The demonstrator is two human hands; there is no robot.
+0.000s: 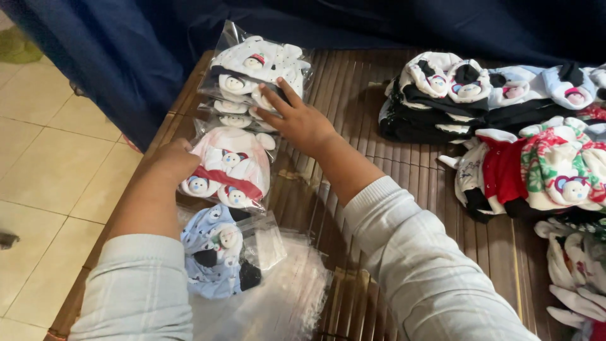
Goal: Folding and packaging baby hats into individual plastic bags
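My left hand (169, 163) grips the left edge of a clear bag holding a pink and white baby set with small bear faces (235, 165). My right hand (298, 120) lies flat on the lower right side of another clear bag with a white and black baby set (252, 66), which sits on top of a short stack of such bags at the far left of the table. A blue baby set in a clear bag (218, 252) lies nearest me, on a pile of empty clear plastic bags (278, 303).
A brown slatted table (353, 95) carries piles of unbagged baby sets at the right: black and white ones (435, 95) and red, green and white ones (549, 164). A dark blue cloth (126, 57) hangs behind. Tiled floor (44, 170) lies to the left.
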